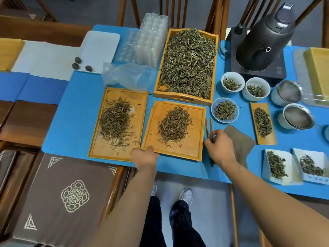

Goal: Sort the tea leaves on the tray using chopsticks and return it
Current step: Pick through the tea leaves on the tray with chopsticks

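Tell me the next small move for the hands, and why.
Probably bring the chopsticks over the middle tray and start picking at its tea pile. The right hand already grips them just beside that tray, tips off the leaves, while the left hand steadies the tray's near edge.

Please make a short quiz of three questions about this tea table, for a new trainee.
1. True or false: the right hand holds the chopsticks beside the middle tray.
2. What does the left hand grip? A) a white bowl B) the near edge of the middle tray C) the kettle
3. Fill in: the large tray heaped with leaves lies ____ the middle tray.

Key: 1 true; 2 B; 3 behind
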